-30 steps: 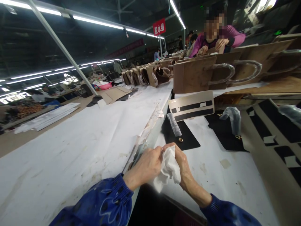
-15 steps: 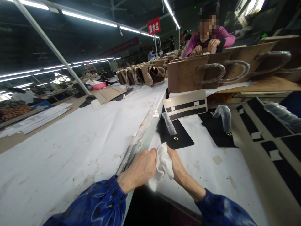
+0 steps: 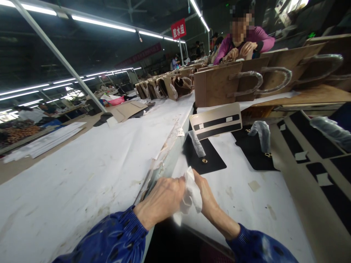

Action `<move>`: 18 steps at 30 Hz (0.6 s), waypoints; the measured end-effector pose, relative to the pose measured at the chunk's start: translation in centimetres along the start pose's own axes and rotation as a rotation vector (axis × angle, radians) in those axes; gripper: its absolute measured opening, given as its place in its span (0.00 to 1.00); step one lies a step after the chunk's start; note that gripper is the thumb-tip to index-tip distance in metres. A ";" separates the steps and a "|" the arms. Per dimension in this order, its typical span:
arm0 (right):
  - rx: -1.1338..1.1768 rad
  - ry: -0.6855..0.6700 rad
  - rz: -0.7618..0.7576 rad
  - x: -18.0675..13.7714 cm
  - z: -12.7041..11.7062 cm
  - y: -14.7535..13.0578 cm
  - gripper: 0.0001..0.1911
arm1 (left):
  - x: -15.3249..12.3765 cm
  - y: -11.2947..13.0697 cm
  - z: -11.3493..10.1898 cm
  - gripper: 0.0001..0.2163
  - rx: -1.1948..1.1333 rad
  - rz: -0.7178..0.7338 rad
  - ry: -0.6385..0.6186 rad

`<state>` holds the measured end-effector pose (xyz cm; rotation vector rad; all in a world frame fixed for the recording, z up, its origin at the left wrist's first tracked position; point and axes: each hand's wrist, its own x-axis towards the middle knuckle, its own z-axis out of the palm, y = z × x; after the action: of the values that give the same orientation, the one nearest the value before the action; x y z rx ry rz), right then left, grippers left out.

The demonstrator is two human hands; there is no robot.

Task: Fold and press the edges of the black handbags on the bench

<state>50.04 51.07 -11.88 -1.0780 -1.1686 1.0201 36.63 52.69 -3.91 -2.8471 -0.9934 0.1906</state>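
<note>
— Between the two hands, right at the near edge of the surface (image 3: 246,204), there's a white cloth (image 3: 191,190). See how it's bunched up?

— Yes. The left hand (image 3: 161,201) is curled over one side of it and the right hand (image 3: 205,195) closes on the other, so both are holding the same crumpled wad, fingers narrow around it. It looks like a grip for wringing or folding the cloth, since it's kept off the paper rather than pressed flat.

— And just beyond the right hand?

— A flat black panel (image 3: 204,159) with a small brass stud on it, lying face up within easy reach. A plastic-wrapped strip (image 3: 196,143) rests across its far end, and a beige card with two dark bars (image 3: 216,121) sits further out.

— Off to the right of the hands?

— Another black piece (image 3: 253,159) with a wrapped fitting (image 3: 261,133) standing on it. Well past all that, brown bags with wrapped handles (image 3: 219,86) stand upright in a row, and another person in a purple sleeve (image 3: 259,36) leans over them.

— And to the left of the left hand?

— Only the long white paper-covered belt (image 3: 90,175), stained in places.
</note>
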 end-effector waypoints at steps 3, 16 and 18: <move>0.123 0.003 0.024 0.3 0.1 0.5 0.15 | -0.1 0.2 0.1 0.14 0.008 0.058 0.023; 0.994 -0.118 0.094 3.4 -4.5 -1.4 0.18 | -0.4 0.5 -0.3 0.08 -0.303 0.013 0.176; 1.096 -0.172 0.111 2.7 -4.4 -2.0 0.18 | -0.5 0.4 -0.4 0.08 -0.350 -0.014 0.183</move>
<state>54.85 52.86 -9.75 -0.1758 -0.4975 1.5762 36.56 52.04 -3.56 -3.0893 -1.1017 -0.2682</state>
